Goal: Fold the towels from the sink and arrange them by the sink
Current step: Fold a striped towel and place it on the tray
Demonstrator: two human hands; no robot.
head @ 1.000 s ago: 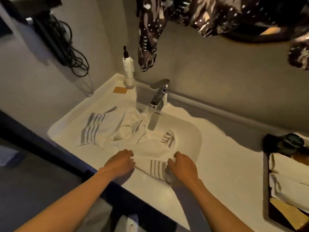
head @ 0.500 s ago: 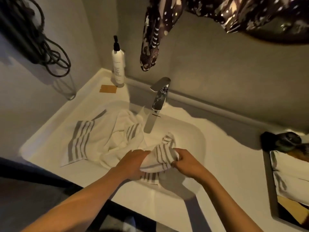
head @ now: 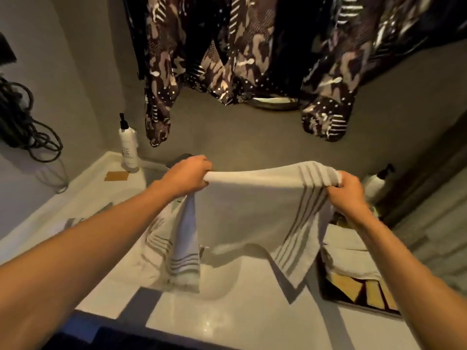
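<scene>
Your left hand (head: 188, 176) and right hand (head: 350, 192) are raised well apart above the white sink counter (head: 227, 322), each closed in a fist on one upper corner of a white towel with grey stripes (head: 252, 210), which hangs stretched between them in the air over the basin (head: 222, 281). The towel's top edge runs nearly level from fist to fist; its striped right side falls toward the counter's right edge, while its left side drops in a narrow fold with stripes near its lower end. Behind that fold, more white striped towel cloth (head: 154, 238) lies in the basin's left part, partly hidden by your left forearm. At the counter's back left corner a tall white pump bottle with a black top (head: 128, 145) stands upright, and a flat tan square (head: 116, 176) lies just in front of it. By the counter's right edge, folded white towels (head: 346, 253) rest on a dark tray with yellow shapes (head: 366, 291); a dark-topped dispenser (head: 380, 176) shows behind your right hand. Dark patterned fabric (head: 252, 51) hangs along the wall above, and a coil of black cable (head: 27, 130) hangs on the left wall.
</scene>
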